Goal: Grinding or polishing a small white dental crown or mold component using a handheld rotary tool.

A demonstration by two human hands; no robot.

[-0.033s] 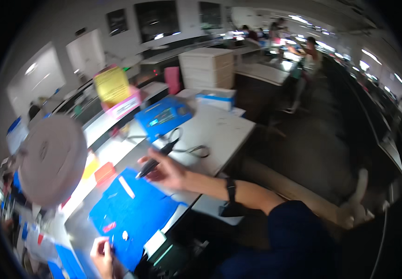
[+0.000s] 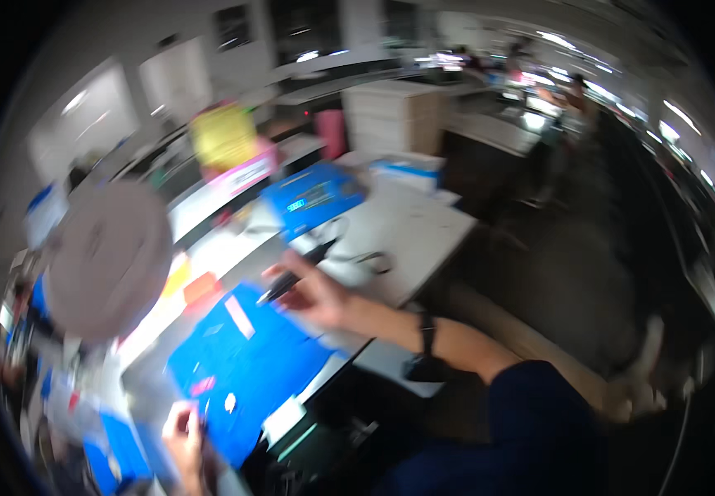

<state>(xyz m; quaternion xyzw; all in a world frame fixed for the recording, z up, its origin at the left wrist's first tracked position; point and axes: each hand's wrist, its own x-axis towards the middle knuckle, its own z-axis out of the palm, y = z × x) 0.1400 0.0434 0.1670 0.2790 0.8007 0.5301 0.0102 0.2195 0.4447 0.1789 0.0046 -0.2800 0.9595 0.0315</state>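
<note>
In my right hand point(image 2: 318, 293) is a black pen-shaped tool point(image 2: 285, 285) with a pale metal tip, angled down to the left over the far right side of a blue mat point(image 2: 258, 372). A black cord trails behind it on the bench. My left hand point(image 2: 182, 431) is at the mat's near left edge, its fingers curled together; what they hold is too blurred to name. On the mat lie a pale pink strip point(image 2: 240, 317), a small red-pink piece point(image 2: 203, 386) and a small whitish part point(image 2: 230, 403).
A round grey lamp head point(image 2: 109, 260) hangs at the left. Behind the mat are an orange block point(image 2: 202, 287), a blue box with a lit display point(image 2: 312, 198) and a yellow sheet point(image 2: 223, 136). A white drawer cabinet point(image 2: 386, 120) stands farther back.
The whole view has shifted, so the scene sits farther right in the picture. Both hands keep much the same pose, with the black tool still in the right one.
</note>
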